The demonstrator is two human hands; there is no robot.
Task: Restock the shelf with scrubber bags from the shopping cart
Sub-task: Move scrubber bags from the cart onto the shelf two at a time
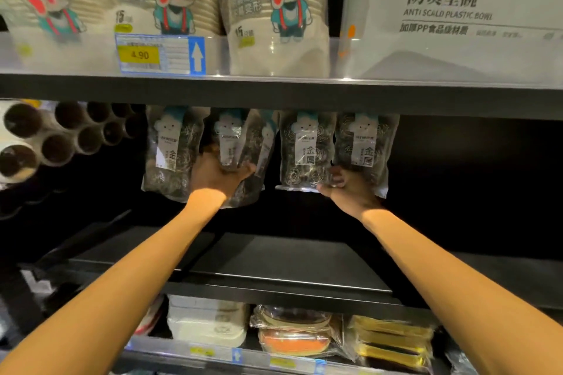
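A black metal shelf board (274, 94) spans the store display. Above it at the right stands a large white pack of anti-scald plastic bowls (451, 9). Above it to the left are cream paper-cup packs printed with a cartoon elephant (274, 9). Directly below the board hangs a row of clear plastic scrubber bags (304, 149) filled with silvery metal coils. Left of them, also below the board, lie rolls with dark hollow cores (58, 134). A person's bare arms reach up under the board. The left hand (219, 176) grips the second bag from the left (228, 137) at its lower half. The right hand (347, 189) pinches the bottom corner of the rightmost bag (365, 143). A yellow price tag (138, 55) reading 4.90 sits just above the board, at the left.
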